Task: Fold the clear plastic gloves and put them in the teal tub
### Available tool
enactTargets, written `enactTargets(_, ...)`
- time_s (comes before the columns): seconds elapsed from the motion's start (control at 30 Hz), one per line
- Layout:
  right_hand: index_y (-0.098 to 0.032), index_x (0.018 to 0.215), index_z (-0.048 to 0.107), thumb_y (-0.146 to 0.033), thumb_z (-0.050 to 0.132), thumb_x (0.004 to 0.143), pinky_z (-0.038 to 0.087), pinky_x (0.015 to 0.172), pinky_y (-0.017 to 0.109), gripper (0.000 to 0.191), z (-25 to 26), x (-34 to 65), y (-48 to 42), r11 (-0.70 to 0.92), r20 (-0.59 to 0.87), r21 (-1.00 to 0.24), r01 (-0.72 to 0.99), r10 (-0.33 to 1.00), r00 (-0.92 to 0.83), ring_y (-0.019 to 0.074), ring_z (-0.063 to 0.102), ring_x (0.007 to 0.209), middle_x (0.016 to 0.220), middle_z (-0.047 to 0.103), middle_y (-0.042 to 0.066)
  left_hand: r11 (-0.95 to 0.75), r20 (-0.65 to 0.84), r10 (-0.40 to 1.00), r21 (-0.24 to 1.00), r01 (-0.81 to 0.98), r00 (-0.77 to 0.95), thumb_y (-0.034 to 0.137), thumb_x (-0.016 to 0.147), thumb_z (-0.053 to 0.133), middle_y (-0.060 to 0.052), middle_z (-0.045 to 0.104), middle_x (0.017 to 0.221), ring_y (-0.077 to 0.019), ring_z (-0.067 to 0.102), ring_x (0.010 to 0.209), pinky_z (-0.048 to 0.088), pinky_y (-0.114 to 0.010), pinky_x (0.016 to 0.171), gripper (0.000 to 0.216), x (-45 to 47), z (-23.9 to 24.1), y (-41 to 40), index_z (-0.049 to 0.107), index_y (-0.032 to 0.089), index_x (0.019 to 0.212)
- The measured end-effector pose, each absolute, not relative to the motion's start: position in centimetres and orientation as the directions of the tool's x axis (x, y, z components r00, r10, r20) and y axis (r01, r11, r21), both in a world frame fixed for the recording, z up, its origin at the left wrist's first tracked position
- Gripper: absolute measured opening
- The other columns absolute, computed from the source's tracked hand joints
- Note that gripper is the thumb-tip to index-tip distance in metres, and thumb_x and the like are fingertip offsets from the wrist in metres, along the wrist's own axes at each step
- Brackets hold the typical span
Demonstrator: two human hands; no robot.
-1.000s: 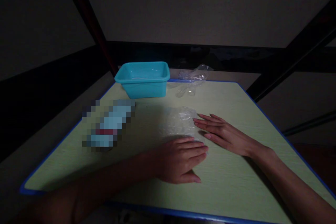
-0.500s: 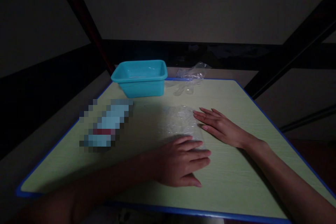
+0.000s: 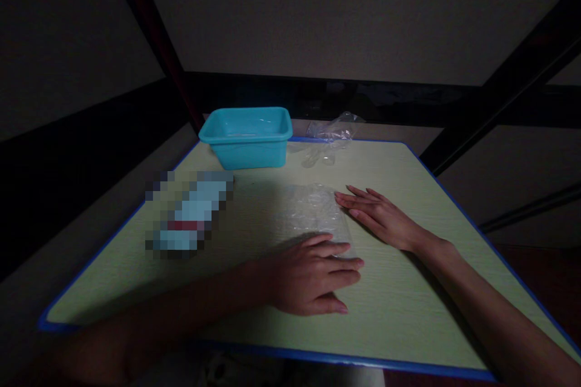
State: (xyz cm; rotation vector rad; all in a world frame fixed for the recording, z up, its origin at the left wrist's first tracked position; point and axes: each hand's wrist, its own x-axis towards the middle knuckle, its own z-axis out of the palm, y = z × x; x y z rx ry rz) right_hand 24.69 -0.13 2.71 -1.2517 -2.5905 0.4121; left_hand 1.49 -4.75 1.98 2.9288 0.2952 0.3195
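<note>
Our left hand (image 3: pixel 313 278) lies palm down with its fingers spread and nothing gripped, at six o'clock from a thin sheet of clear plastic film (image 3: pixel 313 208). Its upper fingers cover the film's near edge. At three o'clock, our right hand (image 3: pixel 379 214) is also palm down, its fingers stretched out and its grip empty; the fingertips are at the film's right edge, though we cannot tell whether they press on it. The film lies flat and wrinkled near the middle of the pale green worktop (image 3: pixel 408 314), which has blue edging (image 3: pixel 458 205). Our left forearm (image 3: pixel 181 314) comes in from eight o'clock, our right forearm (image 3: pixel 490 302) from four.

Well apart, at eleven o'clock, we see a turquoise basin (image 3: pixel 254 156) standing upright near the far edge. Crumpled clear plastic (image 3: pixel 333 133) sits to its right, about twelve o'clock. At nine o'clock lies a bluish, pixelated object (image 3: pixel 193 208), too blurred for us to identify.
</note>
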Motion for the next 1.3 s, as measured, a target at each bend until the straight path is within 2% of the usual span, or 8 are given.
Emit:
enactTargets(0.4, -0.022, 0.135, 0.043, -0.041, 0.029, 0.096, 0.022, 0.106, 0.06, 0.046, 2.4, 24.7, -0.2, 0.599, 0.082, -0.356, 0.718, 0.785, -0.614, 0.0264, 0.028, 0.136, 0.142, 0.043, 0.007, -0.943, 0.132, 0.248, 0.262, 0.207, 0.96, 0.046, 0.092, 0.04, -0.001, 0.043, 0.141, -0.0232, 0.032, 0.135, 0.018, -0.044, 0.112, 0.048, 1.5, 2.2, -4.8, 0.042, 0.021, 0.133)
enactTargets(0.7, -0.027, 0.138, 0.04, -0.041, 0.028, 0.096, 0.021, 0.106, 0.061, 0.045, 2.4, 24.8, -0.2, 0.602, 0.086, -0.357, 0.714, 0.782, -0.617, 0.0265, 0.028, 0.136, 0.143, 0.042, 0.006, -0.95, 0.126, 0.223, 0.252, 0.186, 0.967, 0.044, 0.093, 0.039, 0.001, 0.042, 0.142, -0.0253, 0.027, 0.137, 0.016, -0.047, 0.113, 0.049, 1.4, 2.0, -4.8, 0.04, 0.02, 0.135)
enactTargets(0.9, -0.023, 0.138, 0.039, -0.04, 0.028, 0.096, 0.021, 0.106, 0.061, 0.047, 2.1, 24.8, -0.1, 0.607, 0.093, -0.347, 0.715, 0.781, -0.618, 0.0275, 0.027, 0.136, 0.144, 0.04, 0.008, -0.973, 0.205, 0.152, 0.203, 0.11, 0.967, 0.041, 0.093, 0.04, -0.002, 0.048, 0.138, -0.0229, 0.034, 0.133, 0.016, -0.046, 0.113, 0.044, 1.5, 1.8, -4.8, 0.045, 0.017, 0.13)
enactTargets(1.03, -0.018, 0.133, 0.047, -0.037, 0.035, 0.095, 0.028, 0.105, 0.057, 0.044, 2.3, 25.0, -0.2, 0.672, 0.192, -0.357, 0.649, 0.732, -0.653, 0.0277, 0.033, 0.134, 0.142, 0.043, 0.013, -0.984, 0.356, 0.116, 0.17, 0.058, 0.927, 0.032, 0.093, 0.041, -0.005, 0.06, 0.125, -0.0185, 0.048, 0.122, 0.017, -0.04, 0.113, 0.031, 1.1, 1.9, -4.4, 0.056, 0.017, 0.116)
enactTargets(1.17, -0.018, 0.113, 0.061, -0.032, 0.049, 0.09, 0.042, 0.096, 0.045, 0.029, 3.6, 25.1, -1.1, 0.759, 0.301, -0.376, 0.532, 0.643, -0.704, 0.0247, 0.05, 0.119, 0.124, 0.059, 0.013, -0.958, 0.532, 0.277, 0.215, 0.189, 0.8, 0.019, 0.092, 0.038, -0.008, 0.069, 0.101, -0.0164, 0.061, 0.1, 0.03, -0.037, 0.106, 0.025, -0.3, 2.7, -2.6, 0.059, 0.012, 0.102)
enactTargets(1.23, -0.018, 0.1, 0.065, -0.028, 0.054, 0.087, 0.049, 0.086, 0.039, 0.019, 4.5, 25.1, -1.8, 0.768, 0.288, -0.401, 0.5, 0.623, -0.727, 0.0212, 0.059, 0.101, 0.106, 0.065, 0.01, -0.932, 0.574, 0.359, 0.256, 0.255, 0.736, 0.015, 0.091, 0.038, -0.008, 0.069, 0.095, -0.0156, 0.062, 0.091, 0.038, -0.035, 0.098, 0.023, -1.0, 2.9, -1.7, 0.06, 0.012, 0.097)
enactTargets(1.3, -0.018, 0.089, 0.066, -0.024, 0.057, 0.084, 0.05, 0.076, 0.034, 0.012, 5.3, 24.9, -2.7, 0.761, 0.239, -0.42, 0.495, 0.619, -0.748, 0.0178, 0.06, 0.085, 0.09, 0.065, 0.007, -0.916, 0.582, 0.399, 0.289, 0.278, 0.709, 0.014, 0.09, 0.039, -0.008, 0.069, 0.092, -0.0155, 0.061, 0.087, 0.045, -0.032, 0.088, 0.023, -1.4, 3.0, -1.0, 0.061, 0.011, 0.092)
